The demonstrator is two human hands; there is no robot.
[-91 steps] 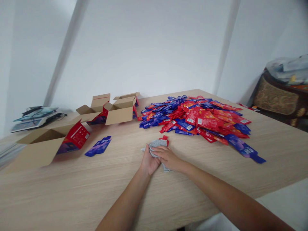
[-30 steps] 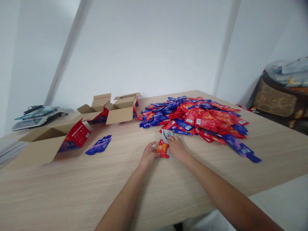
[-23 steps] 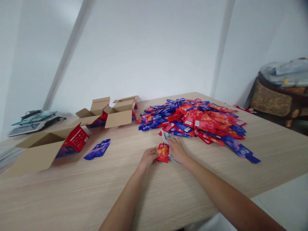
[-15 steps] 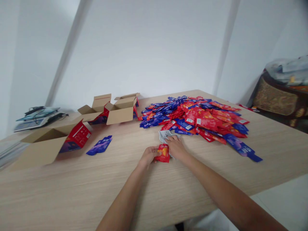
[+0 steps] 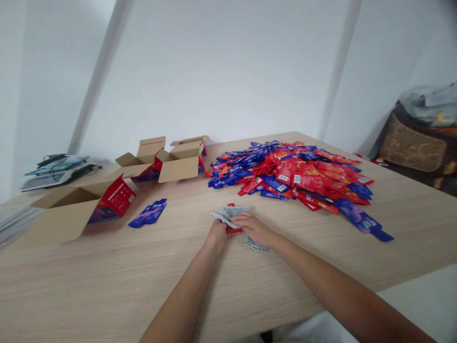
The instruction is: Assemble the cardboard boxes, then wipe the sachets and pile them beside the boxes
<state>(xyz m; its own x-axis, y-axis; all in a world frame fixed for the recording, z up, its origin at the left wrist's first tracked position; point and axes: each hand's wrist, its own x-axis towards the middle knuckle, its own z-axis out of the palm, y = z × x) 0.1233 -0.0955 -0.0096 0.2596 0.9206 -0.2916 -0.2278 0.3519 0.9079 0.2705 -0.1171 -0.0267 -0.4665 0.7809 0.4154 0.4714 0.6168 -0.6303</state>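
Pale wall point(image 5: 228, 62) rises behind a light wood-grain desk point(image 5: 107, 286), and a brown patterned chair point(image 5: 414, 143) with plastic bags point(image 5: 433, 105) on top stands at the far right. Near the middle of the desk, the left hand point(image 5: 216, 236) has its grip clamped on a red sachet point(image 5: 234, 230), its fingers partly hidden. Grey cloth point(image 5: 228, 215) covers most of that sachet, leaving only red edges visible on the far and near sides. The right hand point(image 5: 255, 229) presses the cloth from above, its grip closed over the fabric, a loose end trailing onto the desk. Beyond, to the right, lies a heap of red and blue sachets point(image 5: 285, 171). Blue sachets point(image 5: 148, 213) lie apart on the left, just beside the nearest of several open cardboard boxes point(image 5: 59, 224)
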